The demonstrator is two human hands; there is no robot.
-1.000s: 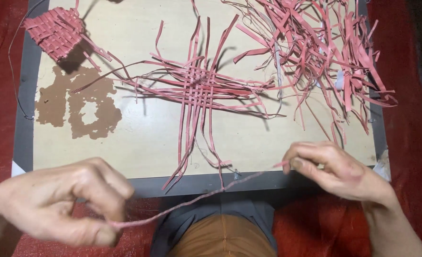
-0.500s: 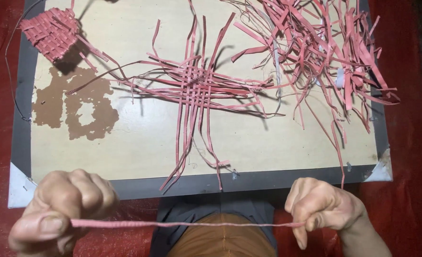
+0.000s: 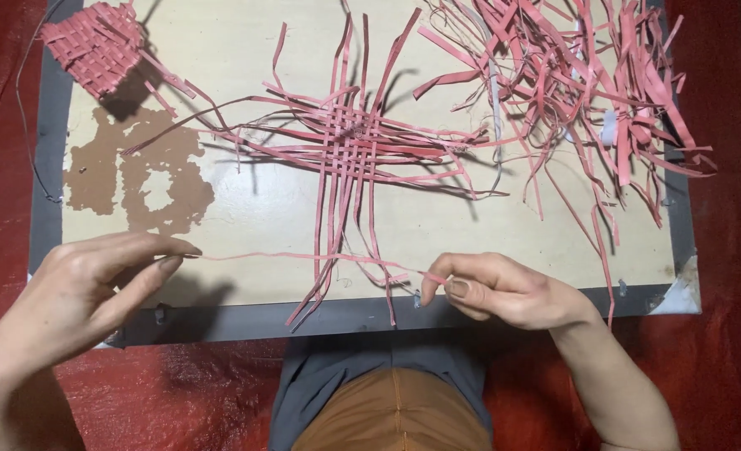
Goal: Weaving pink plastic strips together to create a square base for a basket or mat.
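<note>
**Thin pink strip stretched between two hands over the table's near edge**

The left hand (image 3: 78,292) is pinching one end of a thin pink strip (image 3: 304,257) between thumb and forefinger, the other fingers lying loosely extended. The right hand (image 3: 504,291) is gripping the other end, its fingers curled closed around it; the tip of the strip is hiding inside that grip, so where it ends is hard to make out.

Taking the woven mat (image 3: 350,150) as the landmark: the strip is running almost level just nearer the person than the mat, crossing over the mat's loose trailing ends, and it is hard to tell whether it is touching them. The left hand is sitting nearer and to the left of the mat, the right hand nearer and to the right. A pile of loose pink strips (image 3: 571,83) is lying to the right of the mat, its top being cut off by the frame edge. A small woven piece (image 3: 95,46) is lying far to the left and beyond the mat, partly cropped too. All are resting on the table (image 3: 220,209), whose worn brown patch (image 3: 137,175) is showing left of the mat. The person's lap is appearing below, mostly hidden.
</note>
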